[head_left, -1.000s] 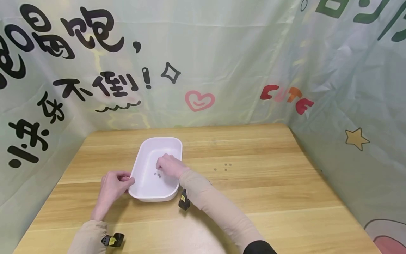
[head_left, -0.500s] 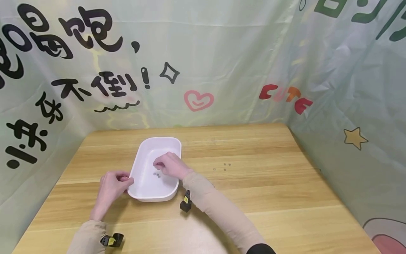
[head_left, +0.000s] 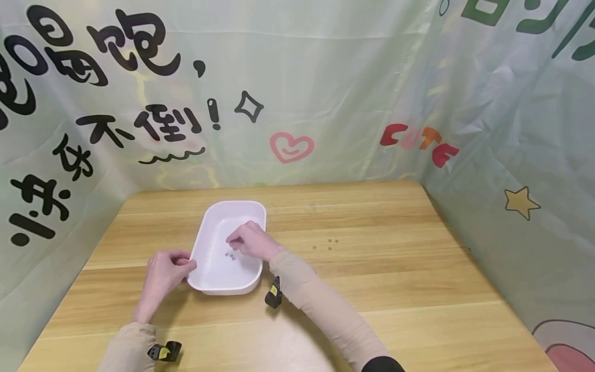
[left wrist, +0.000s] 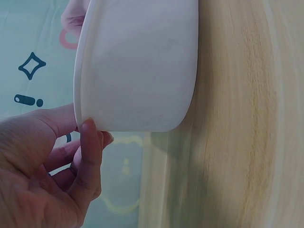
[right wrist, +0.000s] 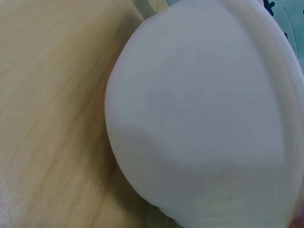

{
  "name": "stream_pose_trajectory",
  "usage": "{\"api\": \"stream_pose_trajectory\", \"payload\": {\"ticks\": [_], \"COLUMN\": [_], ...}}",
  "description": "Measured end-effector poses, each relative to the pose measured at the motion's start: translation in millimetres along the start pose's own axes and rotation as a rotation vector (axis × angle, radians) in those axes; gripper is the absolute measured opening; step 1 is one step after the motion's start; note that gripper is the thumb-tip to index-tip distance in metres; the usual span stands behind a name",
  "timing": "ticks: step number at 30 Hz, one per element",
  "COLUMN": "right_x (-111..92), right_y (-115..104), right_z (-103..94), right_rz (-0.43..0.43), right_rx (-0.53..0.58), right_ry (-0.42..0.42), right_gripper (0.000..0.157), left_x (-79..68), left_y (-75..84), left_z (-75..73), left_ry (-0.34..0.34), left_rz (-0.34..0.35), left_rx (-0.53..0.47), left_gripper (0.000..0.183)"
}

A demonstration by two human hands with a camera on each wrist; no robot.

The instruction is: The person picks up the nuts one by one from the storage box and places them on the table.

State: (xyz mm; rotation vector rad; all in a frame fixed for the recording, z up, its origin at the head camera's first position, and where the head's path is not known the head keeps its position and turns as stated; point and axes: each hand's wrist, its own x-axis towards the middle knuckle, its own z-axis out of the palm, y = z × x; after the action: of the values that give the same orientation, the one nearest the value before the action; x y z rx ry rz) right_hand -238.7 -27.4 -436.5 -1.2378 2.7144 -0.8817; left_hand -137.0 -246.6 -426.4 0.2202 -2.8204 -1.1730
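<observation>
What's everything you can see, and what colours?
table: one, light wood, foreground
tray: one, white, on the table
tiny bits inside: about three, greyish, tray floor
tiny bits outside: four or more, greyish, table
curtain: one or more, pale green, background
lettering: many, mostly black, curtain
heart: one, pink, curtain
stars: two, yellow and black, curtain
round drawing: one, pink, curtain
wrist cameras: two, black, wrists
armband: one, black, right arm
sleeves: two, beige, arms
left hand: one, bare, pinching tray rim
right hand: one, bare, over the tray

Looks onto pale, creased fabric walls (head_left: 344,72), printed with black lettering (head_left: 95,120), pink heart (head_left: 292,152), yellow star (head_left: 522,203); below, wood-grain surface (head_left: 395,284).
</observation>
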Motion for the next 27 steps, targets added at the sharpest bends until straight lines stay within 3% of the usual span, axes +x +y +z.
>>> {"api": "stream_pose_trajectory", "payload": {"ticks": [7, 16, 22, 27], "right_x": [-1.1, -2.9, -6.5, -10.8], "right_y": [-0.3, -0.1, 1.9, 5.7], "right_z": [-0.8, -2.1, -0.6, -0.5], "right_rz": [-0.057, -0.034, -0.002, -0.002], "right_rx": [-0.009, 0.07, 0.079, 0.209], "right_ry": [0.028, 0.042, 0.137, 0.22], "right_gripper": [0.017, 0.018, 0.017, 0.014], "left_x": [0.6, 0.7, 0.9, 0.7], "left_y": [0.0, -0.4, -0.9, -0.6], "left_z": [0.0, 0.3, 0.4, 0.4], "left_ry": [0.0, -0.003, 0.0, -0.003], "left_rz": [-0.001, 0.0, 0.004, 0.002], "left_rx": [0.006, -0.001, 0.0, -0.001], "left_gripper": [0.029, 0.028, 0.03, 0.03]}}
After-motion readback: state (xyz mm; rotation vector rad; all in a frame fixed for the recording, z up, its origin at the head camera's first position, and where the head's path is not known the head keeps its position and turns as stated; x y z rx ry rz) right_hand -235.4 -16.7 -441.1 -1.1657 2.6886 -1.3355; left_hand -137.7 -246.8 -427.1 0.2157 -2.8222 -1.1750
